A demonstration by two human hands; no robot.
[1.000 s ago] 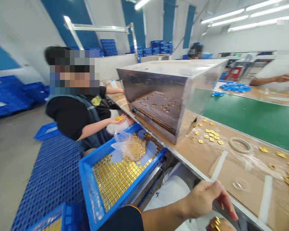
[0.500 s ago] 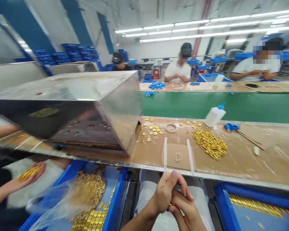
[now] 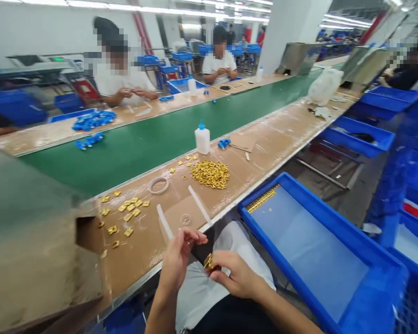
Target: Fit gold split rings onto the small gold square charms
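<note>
My right hand [image 3: 235,274] is closed over my lap, thumb and fingers pinching a few shiny gold metal pieces [image 3: 208,261]. Their exact kind is too small to make out. To its left, my left hand [image 3: 181,253] is raised apart from it, fingers bent and spread from the thumb, with nothing visible in them. Just beyond the hands, a small clear round dish [image 3: 185,219] sits on a cardboard pad [image 3: 176,213] between two white strips. A heap of gold rings [image 3: 211,174] lies farther back on the bench.
Several flat gold pieces [image 3: 128,208] and a tape roll [image 3: 158,185] lie at left. A white bottle [image 3: 202,139] stands near the green belt [image 3: 153,125]. A blue tray [image 3: 334,260] with a row of gold pieces is at right. A metal box [image 3: 38,241] blocks the left.
The view has swung to the right. My hands, clasped together before, have come apart, and gold pieces now show in my right fingers. The right-hand tray has come fully into view.
</note>
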